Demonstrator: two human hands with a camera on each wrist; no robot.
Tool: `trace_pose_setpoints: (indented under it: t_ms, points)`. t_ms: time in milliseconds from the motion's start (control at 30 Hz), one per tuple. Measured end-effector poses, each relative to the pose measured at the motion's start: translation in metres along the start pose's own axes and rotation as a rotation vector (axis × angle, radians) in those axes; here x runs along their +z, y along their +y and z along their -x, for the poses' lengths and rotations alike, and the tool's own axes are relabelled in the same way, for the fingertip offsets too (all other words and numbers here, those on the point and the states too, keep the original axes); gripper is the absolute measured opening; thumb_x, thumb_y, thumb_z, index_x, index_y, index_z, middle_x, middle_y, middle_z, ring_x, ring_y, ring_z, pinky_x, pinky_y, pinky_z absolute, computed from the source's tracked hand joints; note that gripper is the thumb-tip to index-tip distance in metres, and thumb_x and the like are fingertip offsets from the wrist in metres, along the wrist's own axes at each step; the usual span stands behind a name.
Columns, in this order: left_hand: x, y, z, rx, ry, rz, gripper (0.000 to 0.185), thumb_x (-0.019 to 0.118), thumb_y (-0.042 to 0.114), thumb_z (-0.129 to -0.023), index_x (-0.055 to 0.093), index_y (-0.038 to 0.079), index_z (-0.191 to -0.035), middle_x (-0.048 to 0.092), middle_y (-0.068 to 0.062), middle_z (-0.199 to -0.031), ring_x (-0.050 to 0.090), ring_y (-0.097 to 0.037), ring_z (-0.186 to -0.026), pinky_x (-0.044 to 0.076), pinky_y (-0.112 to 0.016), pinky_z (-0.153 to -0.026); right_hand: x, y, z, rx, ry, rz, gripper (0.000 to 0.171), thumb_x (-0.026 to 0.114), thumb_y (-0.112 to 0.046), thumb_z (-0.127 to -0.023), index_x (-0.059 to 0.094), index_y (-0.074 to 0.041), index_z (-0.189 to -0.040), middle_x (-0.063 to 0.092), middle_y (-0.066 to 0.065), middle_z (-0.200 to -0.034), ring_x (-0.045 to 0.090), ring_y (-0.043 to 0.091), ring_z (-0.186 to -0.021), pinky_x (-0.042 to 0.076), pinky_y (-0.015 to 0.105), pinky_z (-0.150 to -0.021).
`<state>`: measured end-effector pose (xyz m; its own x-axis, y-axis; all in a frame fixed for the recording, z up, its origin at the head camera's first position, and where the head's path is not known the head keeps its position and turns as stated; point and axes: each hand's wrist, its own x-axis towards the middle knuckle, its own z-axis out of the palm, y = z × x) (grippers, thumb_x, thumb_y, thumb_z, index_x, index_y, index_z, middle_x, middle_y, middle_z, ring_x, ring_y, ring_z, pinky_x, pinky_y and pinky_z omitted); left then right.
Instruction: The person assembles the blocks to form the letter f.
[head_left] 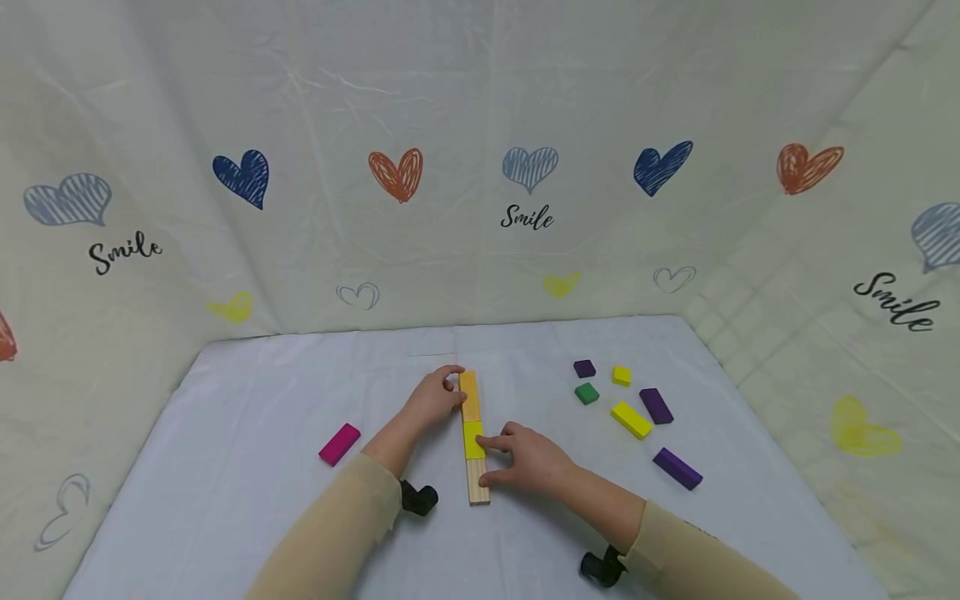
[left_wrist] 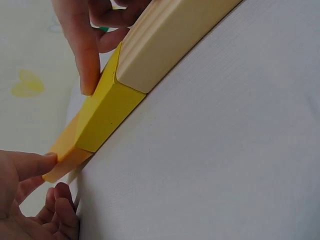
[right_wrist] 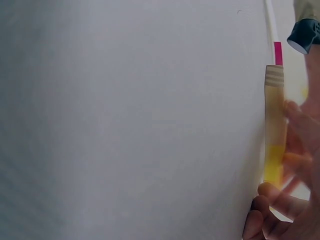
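Note:
A light orange block [head_left: 469, 396], a yellow block [head_left: 473, 440] and a pale wood block [head_left: 477, 482] with grooves lie end to end in one straight row. At the far end, my left hand [head_left: 437, 397] holds the orange block, index fingertip at its far corner and thumb on its left side. From the right, my right hand [head_left: 534, 460] touches the row: the index finger is extended onto the yellow block and the thumb rests against the wood block's side. In the left wrist view, the left hand's other fingers [left_wrist: 62, 205] are curled beside the row.
On the left lies a magenta block [head_left: 340, 444]. Several loose blocks lie to the right, among them a green block [head_left: 587, 393], a long yellow block [head_left: 632, 420] and a purple block [head_left: 677, 468]. A heart-printed cloth [head_left: 450, 250] hangs behind the white table [head_left: 247, 433].

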<state>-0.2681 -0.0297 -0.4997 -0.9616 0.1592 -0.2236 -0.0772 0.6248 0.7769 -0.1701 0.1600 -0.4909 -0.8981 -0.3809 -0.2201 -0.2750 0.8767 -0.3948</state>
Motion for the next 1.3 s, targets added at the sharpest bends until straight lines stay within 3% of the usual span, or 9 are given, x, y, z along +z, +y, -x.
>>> trace_pose_setpoints:
  t_ms: [267,733,1100,1300]
  points:
    - [-0.002,0.003,0.000,-0.024,-0.023,-0.047,0.046,0.070,0.022,-0.093,0.058,0.020,-0.137,0.057,-0.008,-0.103,0.053,-0.024,-0.087,0.045,-0.035,-0.074,0.001,0.000,0.000,-0.001,-0.001,0.010,0.069,0.079,-0.059,-0.074,0.064,-0.032,-0.135,0.054,-0.004,-0.096,0.048,0.012,-0.077,0.045,0.024,-0.065]
    - [-0.002,0.004,-0.002,-0.014,-0.037,-0.113,0.046,0.069,0.022,-0.093,0.059,0.016,-0.138,0.059,-0.007,-0.100,0.053,-0.022,-0.086,0.046,-0.035,-0.075,0.000,-0.001,0.001,-0.018,0.010,0.014,0.068,0.079,-0.059,-0.074,0.064,-0.031,-0.134,0.053,-0.005,-0.095,0.048,0.011,-0.075,0.043,0.023,-0.063]
    - [0.000,-0.001,-0.001,-0.022,-0.003,-0.018,0.053,0.068,0.025,-0.093,0.054,0.015,-0.143,0.060,-0.006,-0.101,0.055,-0.022,-0.086,0.047,-0.036,-0.076,0.000,0.000,0.002,-0.019,0.013,0.013,0.067,0.079,-0.059,-0.075,0.064,-0.030,-0.134,0.053,-0.005,-0.094,0.047,0.011,-0.074,0.043,0.023,-0.063]
    - [-0.002,-0.006,0.001,-0.012,0.043,0.040,0.048,0.067,0.028,-0.095,0.055,0.018,-0.141,0.061,-0.007,-0.111,0.057,-0.022,-0.088,0.052,-0.034,-0.080,0.000,0.000,0.001,-0.004,0.007,0.009,0.068,0.079,-0.059,-0.074,0.064,-0.032,-0.134,0.054,-0.004,-0.095,0.048,0.012,-0.076,0.044,0.024,-0.064]
